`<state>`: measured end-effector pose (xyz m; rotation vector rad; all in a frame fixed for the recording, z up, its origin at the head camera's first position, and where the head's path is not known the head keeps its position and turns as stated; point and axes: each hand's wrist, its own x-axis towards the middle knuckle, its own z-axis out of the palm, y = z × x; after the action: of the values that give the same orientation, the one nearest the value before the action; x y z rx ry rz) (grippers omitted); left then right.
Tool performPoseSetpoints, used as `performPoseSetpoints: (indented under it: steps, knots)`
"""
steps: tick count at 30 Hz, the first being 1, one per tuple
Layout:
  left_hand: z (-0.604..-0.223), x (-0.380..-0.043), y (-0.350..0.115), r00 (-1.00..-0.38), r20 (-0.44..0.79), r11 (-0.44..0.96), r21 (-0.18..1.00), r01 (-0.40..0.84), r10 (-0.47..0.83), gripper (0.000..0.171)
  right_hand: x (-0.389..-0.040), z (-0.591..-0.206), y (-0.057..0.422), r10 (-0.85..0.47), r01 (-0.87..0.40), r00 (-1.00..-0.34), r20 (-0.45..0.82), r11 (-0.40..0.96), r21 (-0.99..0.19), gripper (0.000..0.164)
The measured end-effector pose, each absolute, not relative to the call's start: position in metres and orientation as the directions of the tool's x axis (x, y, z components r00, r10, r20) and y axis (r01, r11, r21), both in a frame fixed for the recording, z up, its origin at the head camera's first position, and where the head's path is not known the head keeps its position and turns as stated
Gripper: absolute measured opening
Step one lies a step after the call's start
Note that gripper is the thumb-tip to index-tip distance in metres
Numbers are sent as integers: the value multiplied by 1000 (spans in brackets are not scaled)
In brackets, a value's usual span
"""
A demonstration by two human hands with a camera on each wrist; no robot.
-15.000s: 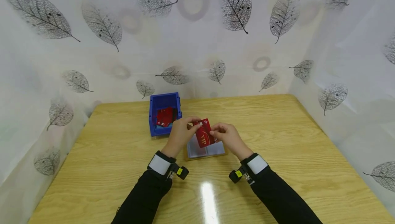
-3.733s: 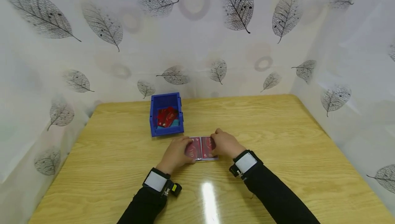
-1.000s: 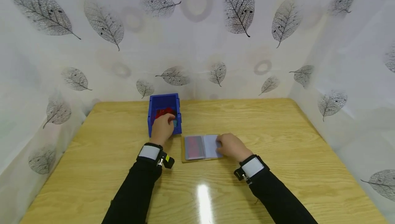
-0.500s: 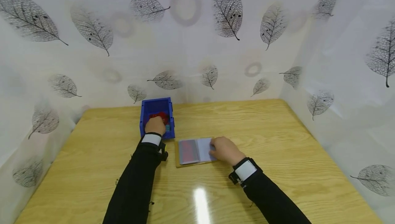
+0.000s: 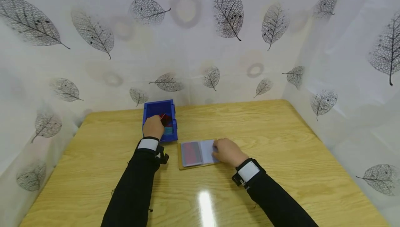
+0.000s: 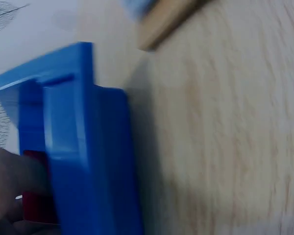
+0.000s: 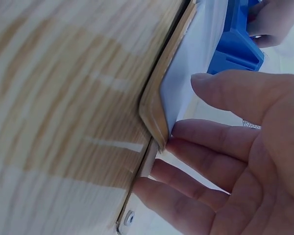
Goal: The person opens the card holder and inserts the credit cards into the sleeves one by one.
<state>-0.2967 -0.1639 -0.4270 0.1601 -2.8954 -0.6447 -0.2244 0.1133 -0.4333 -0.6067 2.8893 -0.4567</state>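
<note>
My left hand [image 5: 153, 127] reaches into the blue plastic bin [image 5: 175, 125], its fingers around a red card [image 6: 39, 208] that stands tilted among other cards. The bin wall and the hand itself hide part of this grip. On the table lies a card holder [image 5: 180, 161] with a tan cover, opened flat. A reddish card [image 5: 191, 153] shows through its left sleeve, and the right page [image 5: 207, 150] looks whitish. My right hand [image 5: 229, 152] rests at the holder's right edge, fingers loosely bent against the edge and thumb over the page in the right wrist view.
Teal cards [image 5: 168, 130] lie near the front of the bin under the red ones. The wooden table [image 5: 275, 171] ends at a white curtain [image 5: 193, 53] printed with leaves, behind and at both sides. A bright light reflection crosses the near tabletop.
Earlier both hands held a red VIP card over the holder, then pressed at its pages. Since then the left hand has gone into the bin and taken hold of a card; the right stays by the holder.
</note>
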Motion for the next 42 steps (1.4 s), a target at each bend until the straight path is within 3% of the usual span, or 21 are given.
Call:
performPoseSetpoints:
  steps: [8, 11, 15, 19, 23, 27, 33, 39, 42]
  knots:
    - [-398, -268, -162, -929, 289, 733, 680, 28, -233, 25, -227, -433, 114, -421, -365, -901, -105, 865, -344, 17]
    - [-386, -254, -157, -941, 289, 686, 722, 92, -178, 25, -228, -431, 113, -419, -352, -900, -121, 862, -365, 28]
    - [-380, -236, -146, -983, 182, 635, 756, 158, 29, 27, -226, -430, 111, -433, -346, -894, -117, 831, -435, 48]
    - [-390, -225, -132, -983, 47, 593, 792, 146, 180, 29, -222, -427, 103, -436, -363, -900, -10, 761, -537, 44]
    - [-403, -220, -119, -981, -27, 513, 855, 78, 194, 24, -219, -418, 94, -377, -327, -923, 79, 657, -679, 34]
    - [-413, -218, -110, -982, -55, 472, 881, 37, 180, 18, -220, -414, 90, -321, -186, -947, 4, 538, -822, 28]
    - [-417, -214, -108, -980, -39, 565, 821, 79, 193, 25, -225, -417, 90, -296, -42, -951, -92, 418, -908, 16]
    - [-431, -207, -109, -959, -79, 800, 572, 179, 271, 76, -235, -421, 98, -240, -46, -967, -84, 490, -871, 15]
    - [-440, -203, -109, -949, -117, 834, 518, 192, 291, 88, -238, -426, 102, -222, -51, -972, -79, 525, -850, 19]
